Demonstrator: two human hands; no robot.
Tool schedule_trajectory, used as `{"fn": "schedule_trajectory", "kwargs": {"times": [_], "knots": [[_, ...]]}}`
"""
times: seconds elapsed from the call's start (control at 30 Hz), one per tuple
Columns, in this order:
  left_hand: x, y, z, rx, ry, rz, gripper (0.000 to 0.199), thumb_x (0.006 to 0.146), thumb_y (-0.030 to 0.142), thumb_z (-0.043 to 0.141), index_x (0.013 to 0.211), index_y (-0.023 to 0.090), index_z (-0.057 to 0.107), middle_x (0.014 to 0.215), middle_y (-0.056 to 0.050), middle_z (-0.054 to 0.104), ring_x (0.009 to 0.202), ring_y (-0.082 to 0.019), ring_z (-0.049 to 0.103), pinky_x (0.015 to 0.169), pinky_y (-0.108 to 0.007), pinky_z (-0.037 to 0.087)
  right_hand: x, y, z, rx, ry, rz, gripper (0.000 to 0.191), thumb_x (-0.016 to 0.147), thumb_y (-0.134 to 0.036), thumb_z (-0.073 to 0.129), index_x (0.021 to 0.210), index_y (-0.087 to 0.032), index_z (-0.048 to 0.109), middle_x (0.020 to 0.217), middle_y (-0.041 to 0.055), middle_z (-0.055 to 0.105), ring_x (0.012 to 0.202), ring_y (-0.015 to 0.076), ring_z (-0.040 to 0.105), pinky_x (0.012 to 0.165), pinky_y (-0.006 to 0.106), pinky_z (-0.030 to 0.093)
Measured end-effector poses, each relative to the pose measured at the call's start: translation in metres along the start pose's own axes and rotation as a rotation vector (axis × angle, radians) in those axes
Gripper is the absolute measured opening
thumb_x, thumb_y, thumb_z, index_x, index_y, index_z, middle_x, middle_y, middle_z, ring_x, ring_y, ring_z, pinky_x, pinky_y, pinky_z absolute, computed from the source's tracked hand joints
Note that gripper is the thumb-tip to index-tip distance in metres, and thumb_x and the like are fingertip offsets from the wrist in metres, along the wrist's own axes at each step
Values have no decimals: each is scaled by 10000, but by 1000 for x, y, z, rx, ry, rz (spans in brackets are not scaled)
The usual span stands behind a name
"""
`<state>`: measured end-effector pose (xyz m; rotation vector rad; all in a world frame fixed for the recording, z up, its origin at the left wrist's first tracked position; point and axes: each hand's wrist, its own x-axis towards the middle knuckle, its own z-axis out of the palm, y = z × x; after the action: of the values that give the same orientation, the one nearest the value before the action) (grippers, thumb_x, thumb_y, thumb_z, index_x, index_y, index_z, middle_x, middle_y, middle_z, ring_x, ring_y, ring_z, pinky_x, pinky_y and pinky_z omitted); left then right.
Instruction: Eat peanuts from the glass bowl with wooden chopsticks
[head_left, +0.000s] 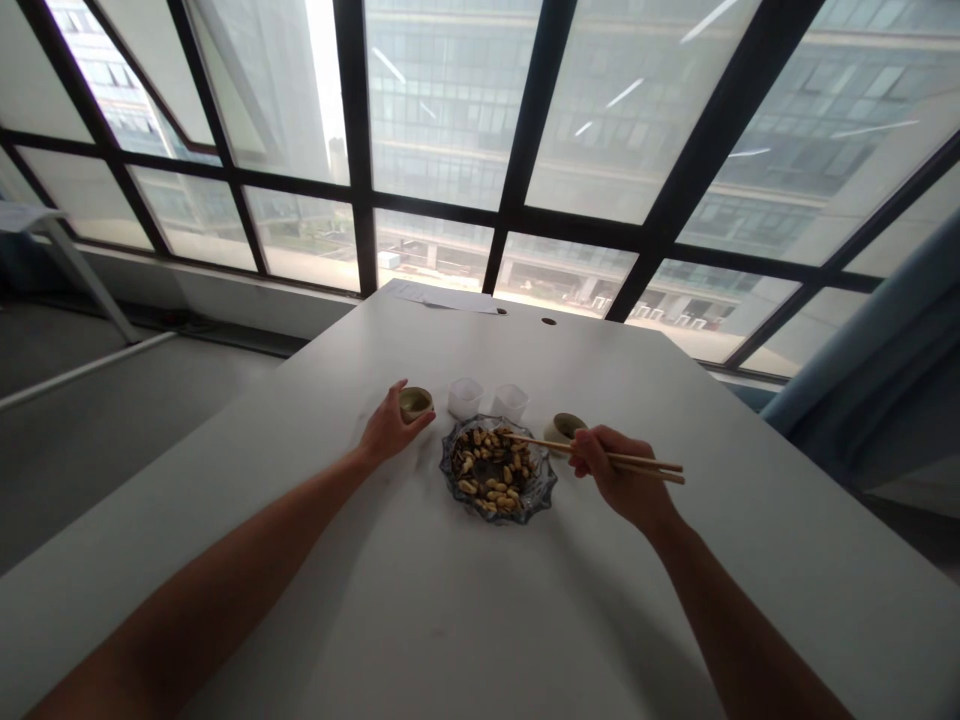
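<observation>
My left hand (388, 428) is curled around the near side of a small greenish cup (415, 403), gripping it on the table. In my right hand (613, 470) is a pair of wooden chopsticks (637, 462), pointing left. Their tips reach over the far part of a scalloped glass bowl (541, 492). Inside that bowl lie many peanuts (495, 490) mixed with darker, thin pieces. Whether the tips pinch anything is too small to tell. Just beyond the right hand stands a second small cup (564, 428), partly covered by the chopsticks.
Two white translucent cups (466, 398) (510, 402) stand behind the bowl. White papers (442, 298) lie at the far edge of the white table (450, 620), near two dark round holes. A blue curtain (862, 320) hangs at right, and tall windows rise beyond the table.
</observation>
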<state>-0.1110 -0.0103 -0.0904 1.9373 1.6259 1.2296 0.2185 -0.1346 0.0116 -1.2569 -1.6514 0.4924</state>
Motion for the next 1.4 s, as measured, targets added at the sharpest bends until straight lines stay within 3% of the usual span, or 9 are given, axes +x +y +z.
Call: {"fn": "schedule_trajectory", "kwargs": {"times": [0.17, 0.33, 0.53, 0.63, 1.1, 1.27, 1.4], "knots": [[1, 1, -1, 10, -8, -11, 829, 777, 567, 720, 1424, 152, 409, 1231, -178, 670, 1089, -306, 675, 971, -489, 527, -1, -2, 1, -52, -104, -39, 523, 926, -612, 544, 632, -190, 640, 527, 46, 653, 437, 147, 605, 430, 256, 492], [1, 3, -2, 18, -9, -10, 817, 780, 558, 718, 1423, 152, 419, 1232, -177, 669, 1106, -308, 671, 979, -476, 523, -2, -9, -5, 40, 4, 1, 545, 896, -654, 557, 633, -188, 657, 464, 32, 619, 365, 135, 554, 358, 244, 445], [1, 4, -1, 26, -12, -12, 826, 782, 566, 713, 1429, 146, 415, 1239, -182, 667, 1122, -316, 664, 992, -483, 512, -5, -18, 7, -26, -249, -76, 506, 917, -582, 577, 595, -197, 643, 497, 41, 652, 405, 144, 584, 398, 262, 452], [2, 4, -1, 17, -10, 1, 818, 784, 561, 713, 1422, 143, 417, 1239, -181, 667, 1113, -307, 667, 996, -480, 512, -5, -20, 11, -89, -281, -146, 489, 929, -561, 567, 599, -208, 639, 492, 28, 642, 427, 138, 572, 434, 269, 449], [2, 3, -1, 40, -13, 18, 812, 792, 573, 700, 1423, 152, 411, 1207, -175, 683, 1083, -313, 681, 965, -489, 529, -5, -23, 14, -54, -277, -128, 477, 933, -570, 553, 609, -227, 624, 501, 17, 641, 435, 146, 587, 448, 284, 466], [2, 2, 0, 39, -9, 17, 811, 793, 574, 701, 1423, 157, 407, 1204, -172, 684, 1077, -310, 683, 958, -490, 531, -5, -16, 10, 28, -247, -51, 474, 912, -584, 590, 630, -207, 646, 533, 31, 668, 442, 158, 618, 438, 285, 499], [3, 1, 0, 28, -5, 14, 804, 782, 570, 711, 1409, 162, 417, 1179, -165, 692, 1054, -302, 689, 948, -489, 537, -1, -12, 7, 189, -104, 66, 493, 843, -649, 642, 671, -187, 665, 530, 43, 673, 403, 159, 607, 380, 271, 488]]}}
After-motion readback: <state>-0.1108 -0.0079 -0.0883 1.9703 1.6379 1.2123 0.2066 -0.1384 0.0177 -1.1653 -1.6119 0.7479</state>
